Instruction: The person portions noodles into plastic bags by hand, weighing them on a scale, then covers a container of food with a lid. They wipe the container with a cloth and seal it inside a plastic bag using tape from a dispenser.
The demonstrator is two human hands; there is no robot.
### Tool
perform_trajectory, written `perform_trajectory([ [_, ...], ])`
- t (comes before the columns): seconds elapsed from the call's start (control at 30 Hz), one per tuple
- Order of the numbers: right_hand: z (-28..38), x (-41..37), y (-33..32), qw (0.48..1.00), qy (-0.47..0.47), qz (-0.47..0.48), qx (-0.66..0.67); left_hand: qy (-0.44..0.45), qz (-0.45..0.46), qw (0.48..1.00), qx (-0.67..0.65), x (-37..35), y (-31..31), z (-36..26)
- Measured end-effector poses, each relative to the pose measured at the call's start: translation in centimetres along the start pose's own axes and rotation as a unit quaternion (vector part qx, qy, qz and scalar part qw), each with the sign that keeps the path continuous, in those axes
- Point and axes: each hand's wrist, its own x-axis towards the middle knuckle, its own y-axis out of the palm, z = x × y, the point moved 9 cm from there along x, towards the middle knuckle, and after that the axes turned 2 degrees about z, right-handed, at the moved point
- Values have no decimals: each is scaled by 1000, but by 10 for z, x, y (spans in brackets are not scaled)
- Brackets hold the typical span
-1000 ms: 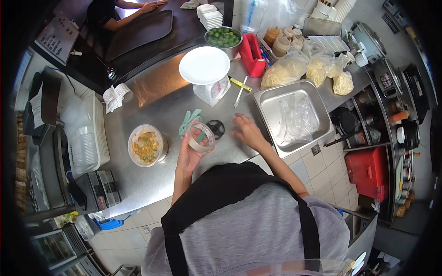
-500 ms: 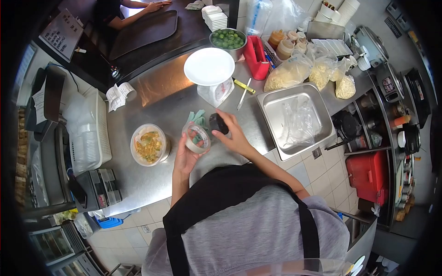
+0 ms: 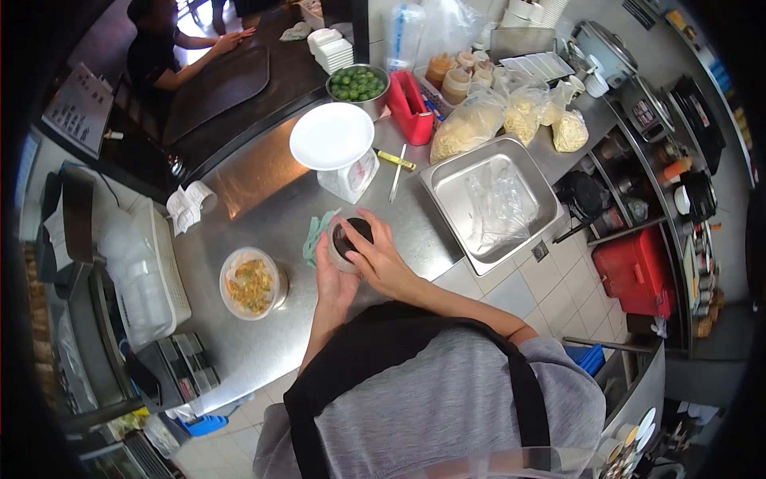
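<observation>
My left hand [image 3: 335,286] is wrapped round a roll of clear tape [image 3: 336,249] over the steel counter. A small black round object [image 3: 358,231] sits against the roll's opening, with the fingers of my right hand [image 3: 391,265] closed on it. How deep it goes inside the roll is hidden. Just beyond my left hand lies a crumpled green cloth [image 3: 312,243]. To the left stands a round clear tub [image 3: 275,299] of yellow-orange food with green bits.
A white scale [image 3: 351,180] with a round pan, a yellow marker [image 3: 396,159] and a white pen [image 3: 396,174] lie beyond my hands. At right sits a steel pan [image 3: 447,215] holding clear plastic bags. A co-worker's arm [image 3: 199,60] is behind the dark ledge.
My right hand has brought the black object leftward from beside the tape roll onto its opening. My hands are now together. The camera view has shifted.
</observation>
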Motion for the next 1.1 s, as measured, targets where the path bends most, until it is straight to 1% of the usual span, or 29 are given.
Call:
perform_trajectory([
  [0.03,3,1,-6,1000,2,-17,-9,13,4,1000,7,2,2,-4],
  [0.13,10,4,-13,1000,3,-12,6,2,4,1000,15,5,5,-3],
  [0.17,9,3,-17,1000,16,-23,6,5,6,1000,23,6,6,-5],
  [0.2,8,3,-20,999,28,-34,7,-6,23,1000,2,5,12,-6],
  [0.23,6,4,-22,998,40,-46,8,2,36,999,9,5,17,-8],
  [0.3,9,4,-17,998,38,-51,-3,-2,28,1000,-4,3,21,-6],
  [0.37,10,3,-10,997,36,-55,-33,-27,41,999,-4,6,16,1],
  [0.5,9,1,-1,995,70,-62,-24,-45,51,998,16,1,25,0],
  [0.57,7,0,1,994,87,-57,-19,-31,52,998,25,-5,32,-4],
  [0.63,15,-1,-1,996,62,-64,-20,-12,55,998,38,-9,33,-6],
  [0.67,18,-3,-3,996,51,-67,-21,-2,61,995,79,-8,35,-9],
  [0.73,8,-8,-9,994,47,-76,59,21,70,985,156,-8,35,-13],
  [0.77,1,-10,-12,991,45,-76,100,21,56,991,121,-3,28,-11],
  [0.8,-13,-14,-27,979,79,-141,122,46,59,987,140,-1,32,-13],
  [0.83,-26,-9,-32,975,116,-107,158,74,63,982,160,0,37,-18],
  [0.9,-49,7,-47,955,180,-42,231,115,93,931,334,2,45,-22],
  [0.93,-60,15,-50,933,198,-45,298,68,95,918,380,3,44,-16],
  [1.03,-73,35,-58,913,241,67,322,91,110,876,461,9,65,-6],
  [1.07,-76,45,-70,914,226,38,335,115,111,858,489,16,70,-4],
  [1.1,-82,53,-78,917,222,56,327,120,114,853,496,26,76,0],
])
